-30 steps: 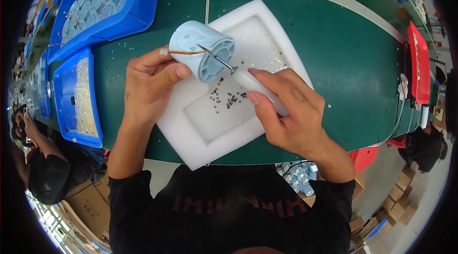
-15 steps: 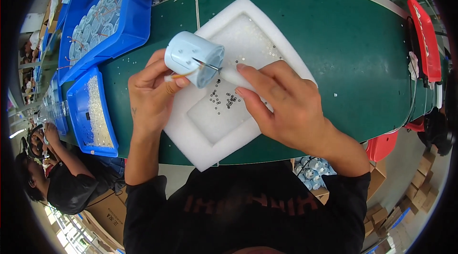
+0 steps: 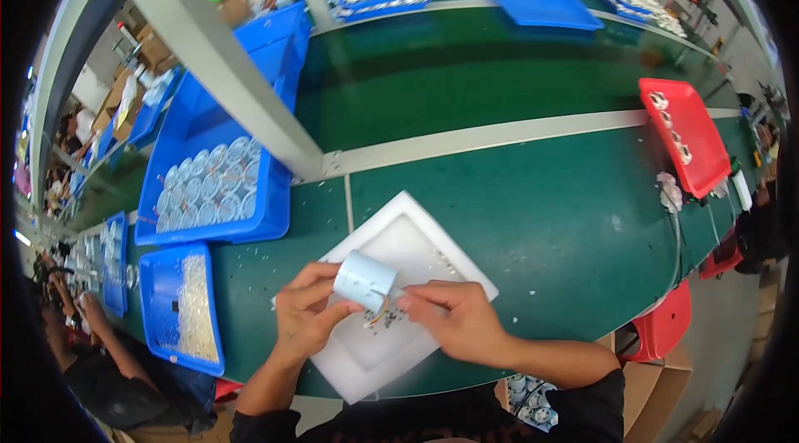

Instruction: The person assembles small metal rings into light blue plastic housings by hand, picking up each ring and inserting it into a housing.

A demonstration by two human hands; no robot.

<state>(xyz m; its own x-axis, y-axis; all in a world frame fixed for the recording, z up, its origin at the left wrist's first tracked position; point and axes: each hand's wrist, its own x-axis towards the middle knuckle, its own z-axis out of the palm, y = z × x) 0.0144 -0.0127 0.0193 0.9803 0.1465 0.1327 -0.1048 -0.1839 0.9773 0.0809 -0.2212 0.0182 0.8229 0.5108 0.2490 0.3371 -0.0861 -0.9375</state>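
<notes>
My left hand (image 3: 308, 314) is closed around a light blue plastic cylinder-shaped housing (image 3: 364, 278), tilted with its open end toward the right. Thin coloured wires (image 3: 382, 310) hang from its lower edge. Close to that end, my right hand (image 3: 462, 322) pinches a slim tool with a whitish handle (image 3: 400, 296); its thin metal tip is hard to make out now. Below both hands lies a white foam tray (image 3: 351, 383) with a sunken middle. Small dark rings (image 3: 389, 321) are scattered in it, partly hidden by the hands.
At left, a large blue bin (image 3: 279, 201) holds many light blue housings; a smaller blue tray (image 3: 218, 351) holds pale small parts. A metal post (image 3: 241, 77) rises behind. A red tray (image 3: 703, 147) sits at right. Other people work at the left and across the table.
The view has tilted up, so the far side of the table shows and my hands appear lower. The housing stays in my left hand and the tool in my right.
</notes>
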